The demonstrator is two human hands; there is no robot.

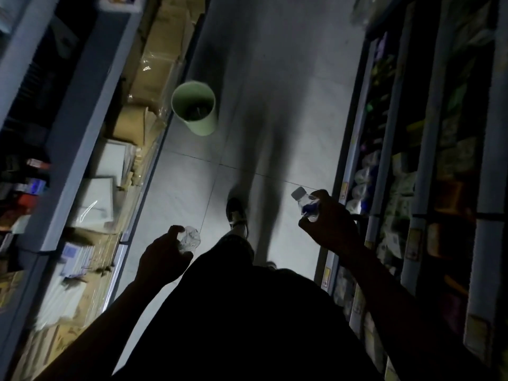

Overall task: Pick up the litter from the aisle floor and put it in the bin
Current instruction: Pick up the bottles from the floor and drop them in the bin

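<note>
Grey tile makes up the aisle floor (189,185), which runs away from the person between two long banks of shelving. The left shelves (90,149) carry brown cartons and flat white packs; the right shelves (412,171) hold dim, colourful packets that are too dark to identify. A pale green bin (202,123) stands open-topped on the floor hard against the foot of the left shelves, well ahead of both hands, with something dark lying in its bottom. The person's dark torso fills the lower middle of the view, and one shoe (236,213) is planted on the tiles ahead of it. The right hand (331,224) is raised near the right shelves, its fingers curled around a clear plastic bottle (307,203) with a white cap and a blue label; the capped end sticks out up and to the left of the fist. The left hand (160,255) is lower and nearer the left shelves, pinching a crumpled piece of clear plastic (189,237) between thumb and fingertips, the plastic showing just beyond them.
</note>
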